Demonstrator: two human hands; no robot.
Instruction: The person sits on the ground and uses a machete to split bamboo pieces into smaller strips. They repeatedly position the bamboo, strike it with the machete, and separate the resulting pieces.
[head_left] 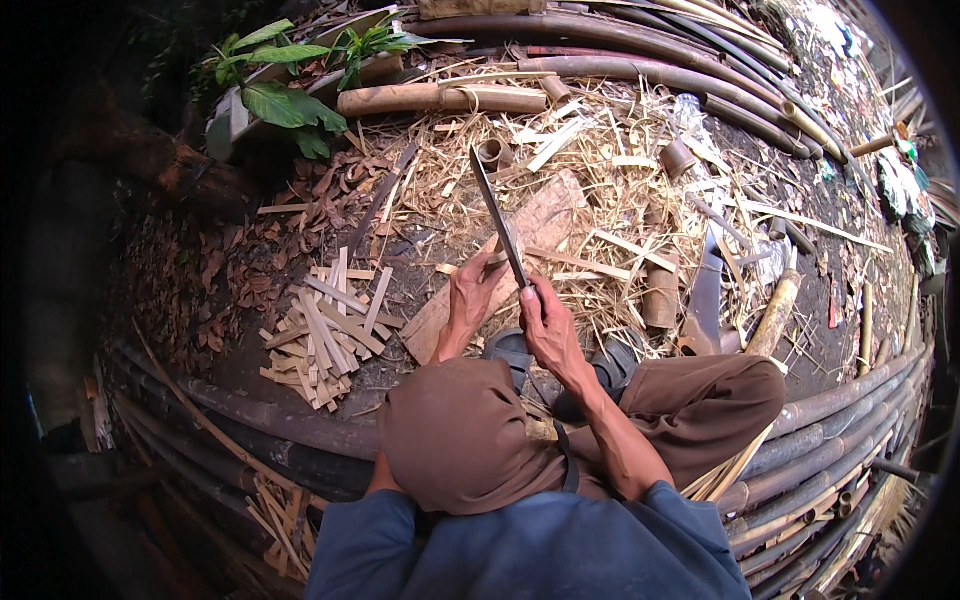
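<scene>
My right hand (550, 325) is wrapped round the handle of a long knife (495, 208), whose narrow blade points away from me and slightly left. Beside the blade, near its handle end, my left hand (470, 298) pinches a short bamboo piece (497, 259). Fingers partly hide that piece, and I cannot tell whether the blade touches it. Both hands are over a worn wooden plank (548, 208) lying slantwise on the ground. Left of the plank, many cut bamboo strips (325, 338) lie in a loose heap.
Shavings (590, 150) cover the ground ahead. A saw (706, 285) lies to the right, near a bamboo tube (661, 292) and a bamboo length (775, 312). Long bamboo poles (660, 70) lie across the far side; more poles (800, 455) lie beside and behind me. A leafy plant (285, 95) stands far left.
</scene>
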